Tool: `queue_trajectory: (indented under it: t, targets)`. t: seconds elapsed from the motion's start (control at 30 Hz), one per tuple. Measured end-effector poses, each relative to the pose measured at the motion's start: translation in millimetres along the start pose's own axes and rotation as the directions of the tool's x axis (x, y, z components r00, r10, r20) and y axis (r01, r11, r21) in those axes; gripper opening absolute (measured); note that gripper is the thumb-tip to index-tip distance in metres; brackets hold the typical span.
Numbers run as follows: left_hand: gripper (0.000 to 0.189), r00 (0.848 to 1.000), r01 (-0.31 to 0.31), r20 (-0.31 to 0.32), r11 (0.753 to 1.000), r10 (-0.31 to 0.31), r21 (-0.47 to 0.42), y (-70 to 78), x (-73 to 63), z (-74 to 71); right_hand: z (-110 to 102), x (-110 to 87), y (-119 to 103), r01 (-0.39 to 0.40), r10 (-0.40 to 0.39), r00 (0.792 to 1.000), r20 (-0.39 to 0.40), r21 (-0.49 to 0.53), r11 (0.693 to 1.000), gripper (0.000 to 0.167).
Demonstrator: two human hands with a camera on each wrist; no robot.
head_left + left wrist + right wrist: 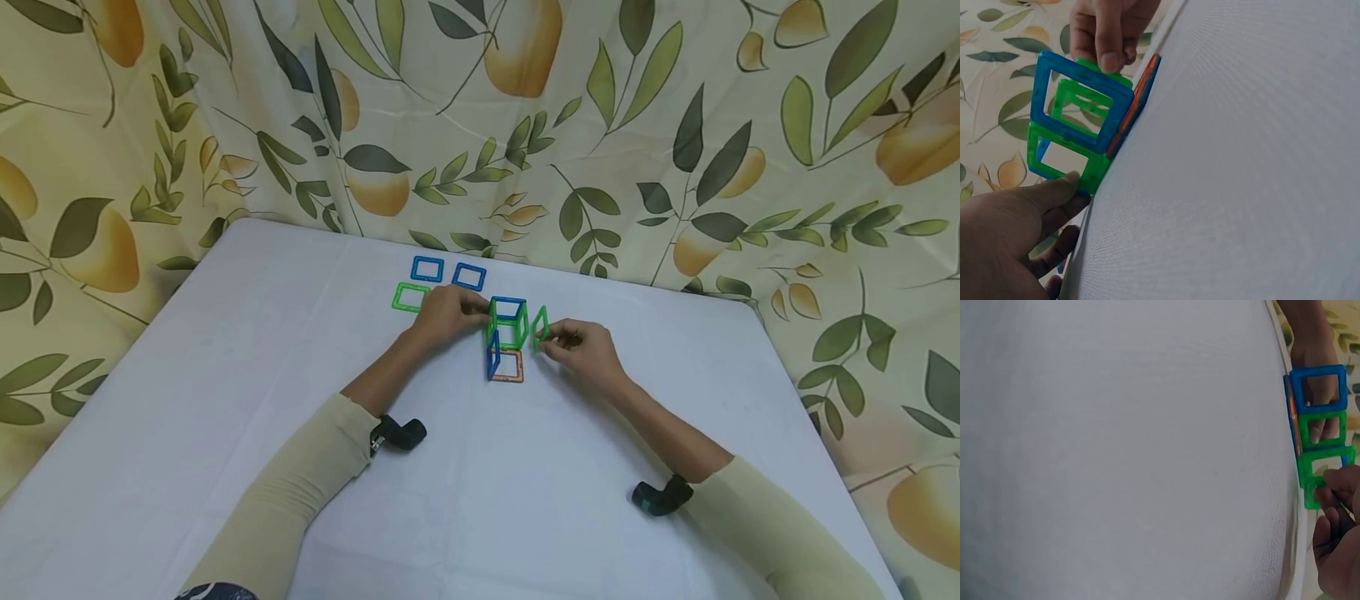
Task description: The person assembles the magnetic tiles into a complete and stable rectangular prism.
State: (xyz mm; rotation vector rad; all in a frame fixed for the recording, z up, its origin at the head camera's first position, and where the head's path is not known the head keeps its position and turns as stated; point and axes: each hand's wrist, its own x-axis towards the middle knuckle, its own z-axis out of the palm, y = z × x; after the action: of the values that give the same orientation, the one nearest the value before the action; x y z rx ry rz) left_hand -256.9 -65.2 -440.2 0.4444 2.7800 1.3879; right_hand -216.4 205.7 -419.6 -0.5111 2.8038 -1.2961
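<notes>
Green and blue square frames, looking like magnetic tiles, form a small open box [508, 346] on the white table. In front of it an orange tile [519, 380] lies flat, with a blue tile [1038, 94] standing along its left side. My left hand [450, 317] is at the box's left side, thumb and index finger pinching the edge of a green tile [1054, 150] in that wall. To the box's right, my right hand [588, 350] pinches an upright green tile [536, 333] between thumb and fingers, a small gap from the box in the head view.
Two blue tiles [427, 268] and a green tile [401, 305] lie flat behind and left of the left hand. The table [480, 500] is covered in white cloth. A fruit-patterned curtain [465, 142] hangs along its far edge.
</notes>
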Motion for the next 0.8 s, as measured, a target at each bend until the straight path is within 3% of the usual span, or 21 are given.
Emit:
queue_trajectory:
  t: [0.8]
  targets:
    - [0.027,1.0,0.011,0.005,1.0,-0.011,0.002,0.2,-0.2,-0.4,-0.3,-24.8,-9.7,0.005,-0.005,1.0,-0.003,0.031,1.0,0.013]
